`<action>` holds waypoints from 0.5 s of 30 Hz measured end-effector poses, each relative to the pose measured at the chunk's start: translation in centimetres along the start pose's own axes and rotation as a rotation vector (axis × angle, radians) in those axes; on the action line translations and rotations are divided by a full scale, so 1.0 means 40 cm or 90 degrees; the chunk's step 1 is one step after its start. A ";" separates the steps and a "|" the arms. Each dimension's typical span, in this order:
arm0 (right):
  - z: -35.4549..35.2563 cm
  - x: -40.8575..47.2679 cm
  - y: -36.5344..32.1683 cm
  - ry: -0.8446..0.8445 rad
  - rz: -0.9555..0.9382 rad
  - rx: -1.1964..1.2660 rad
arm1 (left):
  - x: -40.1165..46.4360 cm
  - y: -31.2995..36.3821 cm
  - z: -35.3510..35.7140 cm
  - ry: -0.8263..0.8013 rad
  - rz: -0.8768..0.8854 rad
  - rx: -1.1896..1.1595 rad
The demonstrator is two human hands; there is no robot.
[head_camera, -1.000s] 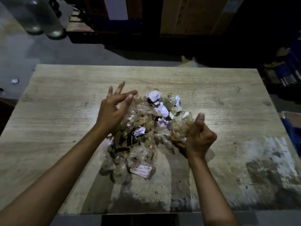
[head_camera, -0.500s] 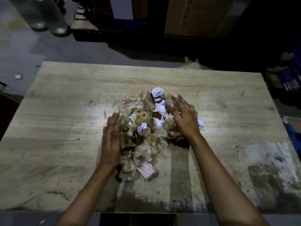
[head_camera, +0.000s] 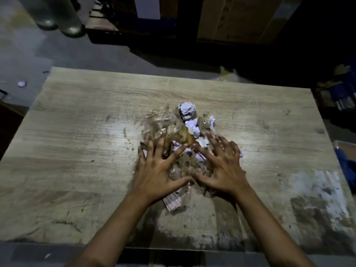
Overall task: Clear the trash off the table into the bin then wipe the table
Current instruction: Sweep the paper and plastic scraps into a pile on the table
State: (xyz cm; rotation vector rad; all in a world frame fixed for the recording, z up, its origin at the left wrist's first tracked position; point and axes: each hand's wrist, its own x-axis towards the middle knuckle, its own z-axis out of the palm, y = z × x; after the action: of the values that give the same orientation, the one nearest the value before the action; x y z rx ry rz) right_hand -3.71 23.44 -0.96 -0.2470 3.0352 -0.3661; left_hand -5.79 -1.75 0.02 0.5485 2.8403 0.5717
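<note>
A heap of trash (head_camera: 179, 132), crumpled clear plastic wrappers and white paper balls, lies in the middle of the wooden table (head_camera: 77, 143). A crumpled white paper ball (head_camera: 186, 109) sits at the heap's far end. A printed label (head_camera: 172, 202) sticks out at the near end. My left hand (head_camera: 157, 168) lies flat on the heap's left near part, fingers spread. My right hand (head_camera: 224, 166) presses on the right near part, fingers spread too. Both palms face down and cover much of the pile. No bin is in view.
The table's right near corner is stained white and dark (head_camera: 317, 199). A scrap of paper (head_camera: 21, 84) lies on the floor at the left. Cardboard boxes (head_camera: 240, 18) and dark clutter stand beyond the far edge. Blue items (head_camera: 346, 164) sit at the right.
Both hands have come together from the heap's sides and now lie on top of its near half. The pile looks more squeezed together.
</note>
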 end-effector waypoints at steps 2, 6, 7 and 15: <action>0.010 -0.006 -0.010 0.033 0.039 -0.035 | 0.015 0.000 0.025 0.011 -0.022 0.050; 0.030 -0.019 -0.041 0.090 0.115 -0.029 | 0.010 0.004 0.061 0.056 -0.027 0.106; 0.037 -0.024 -0.047 0.111 0.114 -0.027 | 0.010 0.006 0.064 0.076 -0.025 0.114; 0.069 -0.063 -0.045 0.243 0.054 0.023 | 0.027 0.020 0.062 0.165 -0.054 0.119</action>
State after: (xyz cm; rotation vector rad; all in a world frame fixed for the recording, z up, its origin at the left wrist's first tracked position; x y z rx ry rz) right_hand -0.69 21.50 -3.05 -0.0486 3.3931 -0.5150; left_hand -5.89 0.20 -2.02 0.4073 3.1676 0.3888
